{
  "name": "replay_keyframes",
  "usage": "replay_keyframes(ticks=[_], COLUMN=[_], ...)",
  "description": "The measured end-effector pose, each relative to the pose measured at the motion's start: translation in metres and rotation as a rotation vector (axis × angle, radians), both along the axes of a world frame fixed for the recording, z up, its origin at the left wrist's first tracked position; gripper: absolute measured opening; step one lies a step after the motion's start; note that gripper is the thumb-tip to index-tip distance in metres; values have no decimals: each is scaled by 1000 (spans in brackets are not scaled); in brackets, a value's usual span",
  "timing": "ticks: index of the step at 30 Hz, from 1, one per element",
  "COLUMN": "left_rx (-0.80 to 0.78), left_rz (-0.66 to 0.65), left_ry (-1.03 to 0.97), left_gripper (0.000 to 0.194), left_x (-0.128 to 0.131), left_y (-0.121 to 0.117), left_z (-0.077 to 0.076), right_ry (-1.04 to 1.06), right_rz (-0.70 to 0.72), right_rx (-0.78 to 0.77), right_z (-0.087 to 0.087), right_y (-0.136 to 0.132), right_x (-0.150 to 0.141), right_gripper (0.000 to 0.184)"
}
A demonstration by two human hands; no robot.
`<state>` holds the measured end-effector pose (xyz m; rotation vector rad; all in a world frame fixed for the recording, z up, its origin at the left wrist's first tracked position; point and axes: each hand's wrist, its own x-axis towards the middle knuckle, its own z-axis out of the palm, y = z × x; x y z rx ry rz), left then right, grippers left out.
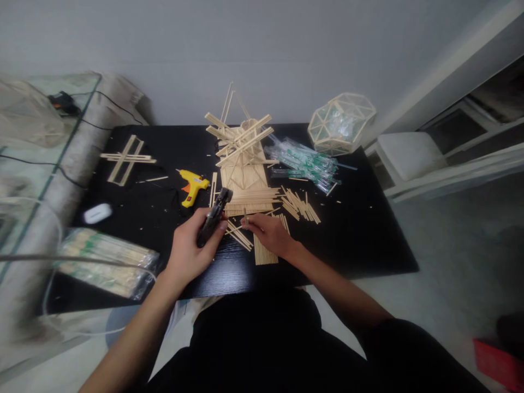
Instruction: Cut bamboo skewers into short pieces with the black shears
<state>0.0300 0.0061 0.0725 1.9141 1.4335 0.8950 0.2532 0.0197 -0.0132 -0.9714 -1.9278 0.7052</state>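
Note:
My left hand (194, 243) is closed around a dark hand tool (213, 217) with a jaw-like head; its exact kind does not show clearly. Between the fingertips of my right hand (270, 233) a short thin wooden stick (245, 217) stands roughly upright. The two hands are apart, over the front of the black table. Just below them lie several loose wooden sticks (240, 238). A flat panel of sticks (267, 254) is partly hidden by my right hand. Beyond the hands, more long sticks (256, 197) rest on a larger stick panel (245, 177).
Crossed stick bundles (241, 139) are piled at the back. A yellow glue gun (193, 186) lies left of centre. Short sticks (302, 206) and plastic wrappers (307, 164) lie right. A stick polyhedron (343, 124) stands at the back-right corner, a bagged stick pack (108, 262) front left.

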Motion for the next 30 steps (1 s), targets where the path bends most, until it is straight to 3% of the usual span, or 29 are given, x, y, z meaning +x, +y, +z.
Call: replay_keyframes(ticks=[6, 11, 16, 22, 30], left_rx=[-71, 32, 149, 179, 168], left_rz=[2, 7, -54, -115, -117], left_ry=[243, 528, 754, 868, 919], left_gripper=[26, 31, 32, 33, 31], left_x=[-17, -20, -12, 1, 7], left_y=[-13, -16, -14, -14, -14], left_z=[-11, -18, -14, -4, 2], right_ry=[11, 18, -10, -46, -79], right_rz=[18, 7, -3, -18, -20], right_rx=[26, 53, 88, 161, 95], right_z=[-2, -5, -11, -20, -27], right_y=[-1, -1, -1, -1, 0], right_x=[-2, -4, -3, -1, -2], right_gripper=[18, 16, 18, 23, 28])
